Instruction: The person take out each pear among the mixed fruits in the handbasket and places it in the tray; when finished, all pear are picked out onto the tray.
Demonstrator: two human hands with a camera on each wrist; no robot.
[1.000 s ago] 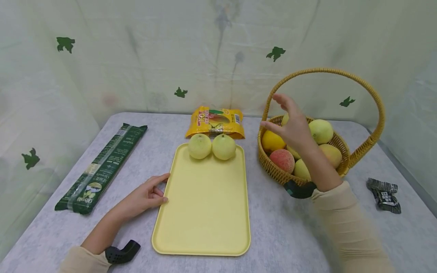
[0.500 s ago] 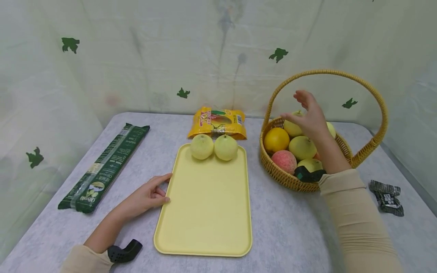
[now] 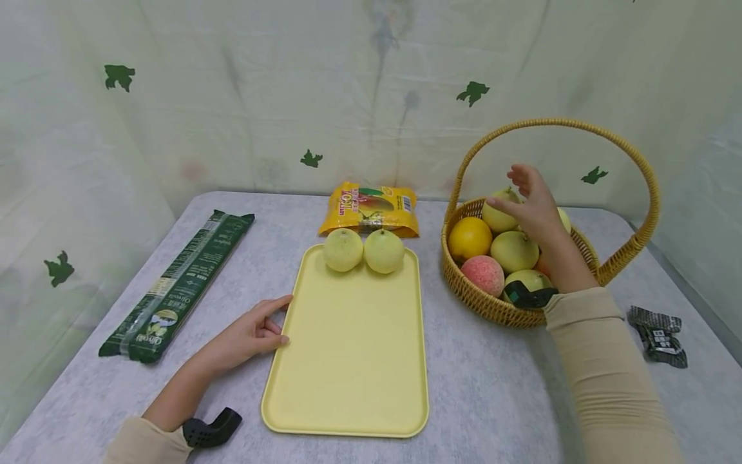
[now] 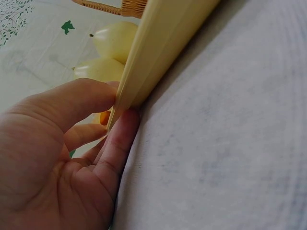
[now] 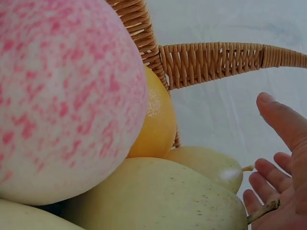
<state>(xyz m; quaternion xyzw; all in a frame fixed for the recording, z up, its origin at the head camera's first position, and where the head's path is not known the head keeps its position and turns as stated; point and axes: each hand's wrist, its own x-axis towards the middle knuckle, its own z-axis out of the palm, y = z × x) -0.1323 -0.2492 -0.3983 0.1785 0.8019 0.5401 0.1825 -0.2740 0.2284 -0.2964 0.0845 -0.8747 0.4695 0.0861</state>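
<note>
At the left edge of the pale yellow tray (image 3: 348,361), my left hand (image 3: 249,334) pinches the rim. The left wrist view has its thumb (image 4: 93,96) on the upper side and a finger under the rim. Two pale green pears, a left one (image 3: 343,250) and a right one (image 3: 384,252), sit side by side at the tray's far end. My right hand (image 3: 539,209) is over the wicker basket (image 3: 493,312), fingers spread and holding nothing, close to a pear (image 5: 211,165) with a stem. The basket also holds a pink peach (image 3: 483,274), an orange (image 3: 469,238) and several pears.
A yellow snack bag (image 3: 371,209) lies behind the tray. A long green package (image 3: 180,287) lies at the left, and a small black packet (image 3: 657,338) at the right. The basket's tall handle (image 3: 556,122) arches above my right hand.
My right hand has moved right across the basket from its left side, then dipped slightly toward the pears. My left hand keeps its place on the tray; the view has shifted slightly.
</note>
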